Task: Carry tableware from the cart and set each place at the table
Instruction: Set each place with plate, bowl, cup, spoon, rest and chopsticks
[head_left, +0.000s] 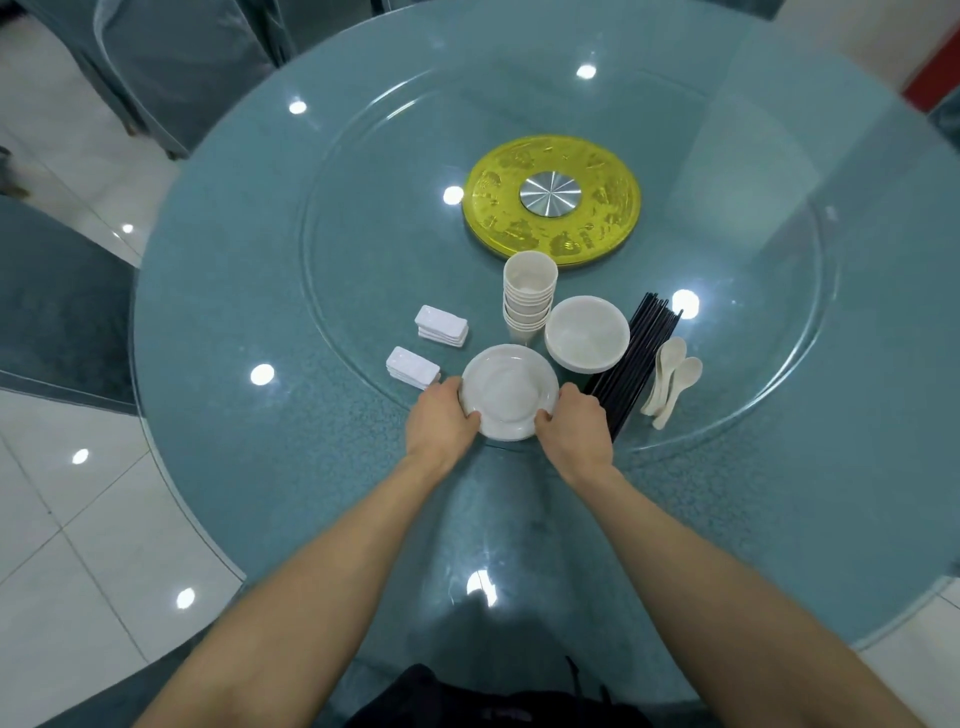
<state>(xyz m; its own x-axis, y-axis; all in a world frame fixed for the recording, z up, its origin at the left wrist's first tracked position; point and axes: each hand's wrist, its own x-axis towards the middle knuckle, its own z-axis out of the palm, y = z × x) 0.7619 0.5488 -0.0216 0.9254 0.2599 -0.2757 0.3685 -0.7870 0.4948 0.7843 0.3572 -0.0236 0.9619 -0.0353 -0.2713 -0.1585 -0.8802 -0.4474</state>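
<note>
Hands, left (440, 415) and right (574, 423), grip a stack of white plates (509, 392) with curled fingers (544, 415) on the glass desk (260, 312).

Lighting: bright, even, from overhead. Glare: white lamp reflections dotted over round teal glass-topped table (234, 291) and glossy white tiled floor (78, 519) at 8 o'clock. Shadows: faint, soft. Distortion: wide-angle bowing at edges. Corners slightly soft.

white plates (509, 392) flat, front | cups (529, 296) stacked upright behind | bowls (587, 332) nested right | black chopsticks (641, 353), spoons (672, 379) rightmost
</note>
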